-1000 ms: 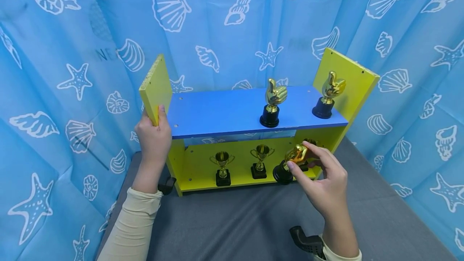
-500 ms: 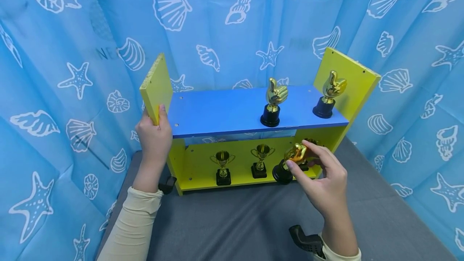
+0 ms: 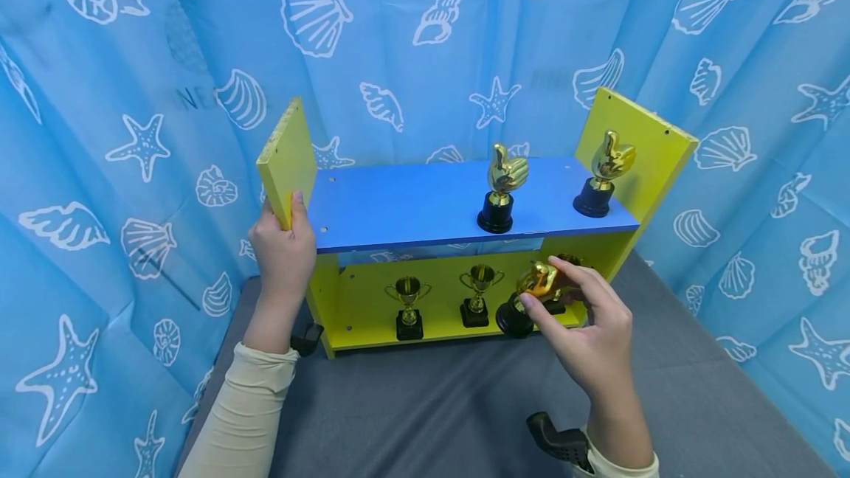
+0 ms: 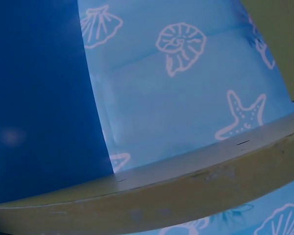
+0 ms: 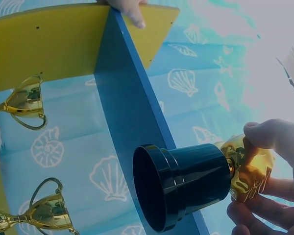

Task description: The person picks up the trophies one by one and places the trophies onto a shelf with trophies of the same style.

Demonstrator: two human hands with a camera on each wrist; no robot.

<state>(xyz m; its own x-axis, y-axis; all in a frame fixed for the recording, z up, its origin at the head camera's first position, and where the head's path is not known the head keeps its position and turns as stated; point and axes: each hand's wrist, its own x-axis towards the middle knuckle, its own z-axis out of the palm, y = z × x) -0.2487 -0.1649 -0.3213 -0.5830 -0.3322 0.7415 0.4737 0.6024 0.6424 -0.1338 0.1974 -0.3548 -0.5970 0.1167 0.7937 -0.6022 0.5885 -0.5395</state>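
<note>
My left hand (image 3: 284,249) grips the front edge of the yellow left side panel (image 3: 288,161) of a shelf, thumb on the inner face. In front of the lower level, my right hand (image 3: 594,330) pinches a gold thumbs-up trophy (image 3: 541,280) by its golden top. Its black round base (image 5: 186,183) tilts down to the left in the head view, apart from the shelf. Two more thumbs-up trophies, one mid-right (image 3: 498,198) and one at the right end (image 3: 598,183), stand on the blue shelf board (image 3: 398,201).
On the yellow bottom board (image 3: 372,334) stand a left cup trophy (image 3: 408,305) and a middle cup trophy (image 3: 477,293). Another trophy there is mostly hidden behind my right hand. The yellow right side panel (image 3: 644,146) rises beside them. A blue shell-print curtain (image 3: 398,57) surrounds the grey tabletop (image 3: 425,411).
My right hand and the trophy in it have shifted very slightly left. My left hand has stayed on the side panel.
</note>
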